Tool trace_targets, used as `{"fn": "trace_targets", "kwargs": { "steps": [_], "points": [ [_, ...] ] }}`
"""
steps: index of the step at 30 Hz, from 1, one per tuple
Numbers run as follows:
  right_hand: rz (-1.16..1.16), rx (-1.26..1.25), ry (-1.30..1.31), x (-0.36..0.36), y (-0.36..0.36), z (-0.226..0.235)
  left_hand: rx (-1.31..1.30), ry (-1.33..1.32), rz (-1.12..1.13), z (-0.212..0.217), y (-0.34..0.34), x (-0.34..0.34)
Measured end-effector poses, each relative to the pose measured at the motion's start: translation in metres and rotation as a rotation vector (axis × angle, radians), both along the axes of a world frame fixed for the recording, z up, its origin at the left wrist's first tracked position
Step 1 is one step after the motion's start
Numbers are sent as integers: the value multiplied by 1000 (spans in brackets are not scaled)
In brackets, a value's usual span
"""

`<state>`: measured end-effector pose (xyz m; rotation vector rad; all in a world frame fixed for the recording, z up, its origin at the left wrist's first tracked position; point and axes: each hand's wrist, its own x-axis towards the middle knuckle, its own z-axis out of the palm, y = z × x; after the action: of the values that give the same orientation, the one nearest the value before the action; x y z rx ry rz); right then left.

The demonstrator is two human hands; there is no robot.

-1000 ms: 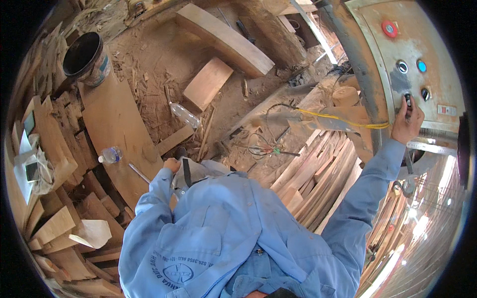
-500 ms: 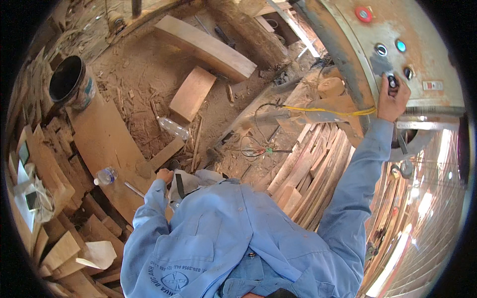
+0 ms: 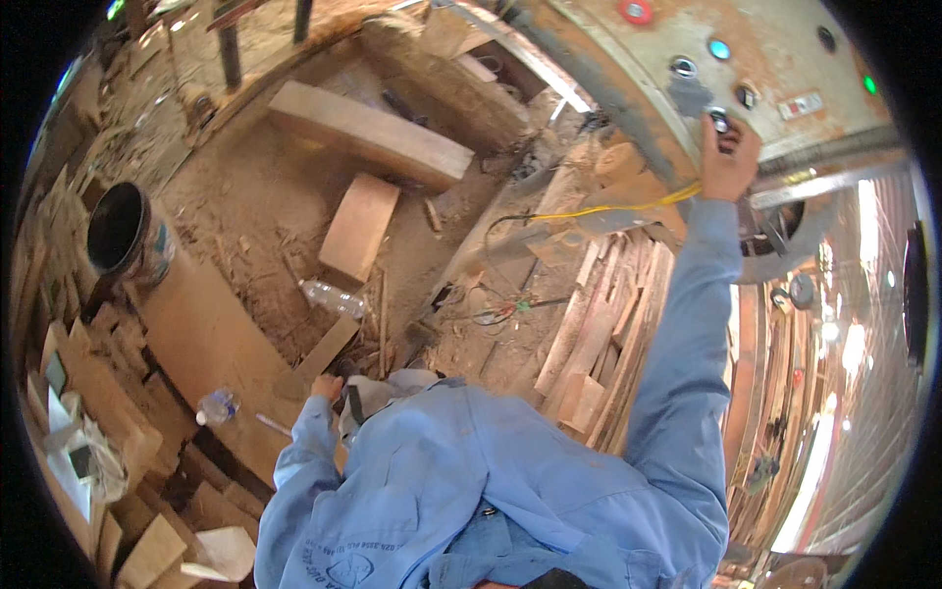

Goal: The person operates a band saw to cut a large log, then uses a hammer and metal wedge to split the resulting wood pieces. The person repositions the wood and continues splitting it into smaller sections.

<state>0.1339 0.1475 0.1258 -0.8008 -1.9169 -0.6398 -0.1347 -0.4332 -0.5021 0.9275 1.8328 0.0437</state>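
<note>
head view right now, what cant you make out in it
Black knob: head view; the fingers of the right hand partly cover it, so its setting can't be read.
Left hand: head view; too small, so whether it holds anything is unclear.
Control panel: head view; its upper end is cut off by the top edge.
Bucket: head view; shadow hides its inside.

A black knob [image 3: 719, 120] projects from the rust-stained, pale metal panel [image 3: 775, 49].
</note>
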Motion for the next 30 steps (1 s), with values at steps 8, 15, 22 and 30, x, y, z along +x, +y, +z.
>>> {"fn": "trace_targets", "kwargs": {
  "steps": [8,15,22,30],
  "points": [
    [103,-80,78,5,11,-13,-119,-111,326,-26,-25,4],
    [81,28,19,3,10,-18,42,-14,-30,-43,-36,-1],
    [8,3,57,2,14,-20,87,100,-37,-55,-36,3],
    [30,125,-101,8,25,-21,22,-53,336,-22,-33,11]
  ]
}}
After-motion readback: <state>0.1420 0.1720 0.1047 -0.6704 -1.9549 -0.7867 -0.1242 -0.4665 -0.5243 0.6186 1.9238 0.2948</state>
